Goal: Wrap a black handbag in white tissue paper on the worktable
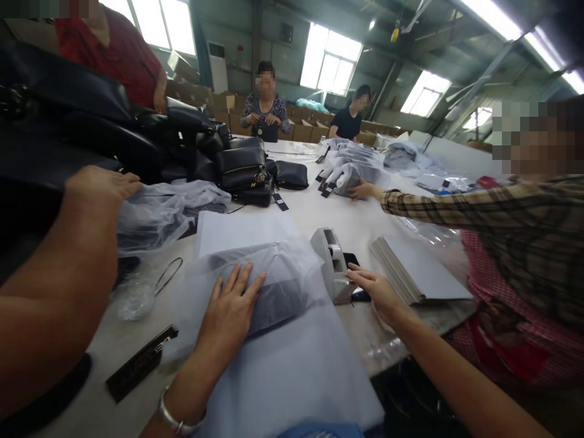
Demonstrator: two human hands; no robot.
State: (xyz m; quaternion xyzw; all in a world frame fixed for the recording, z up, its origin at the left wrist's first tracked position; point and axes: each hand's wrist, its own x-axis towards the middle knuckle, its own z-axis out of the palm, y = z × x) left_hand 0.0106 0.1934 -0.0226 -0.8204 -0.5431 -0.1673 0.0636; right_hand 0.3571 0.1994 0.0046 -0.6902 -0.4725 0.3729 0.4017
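My left hand lies flat, fingers spread, on a dark bag wrapped in thin white tissue paper. A silver bracelet circles that wrist. The wrapped bag rests on a stack of white sheets. To the right, my right hand reaches to a grey-white tape dispenser, its fingers stretched out against the near end; whether they touch any tape I cannot make out. A black hang tag with metallic letters sits left of the wrapped bag.
A co-worker's arm reaches in from the left over clear-wrapped stuff, by a heap of black handbags. At right stands a stack of grey boards. A co-worker in plaid touches wrapped bags. Several other people stand around the table.
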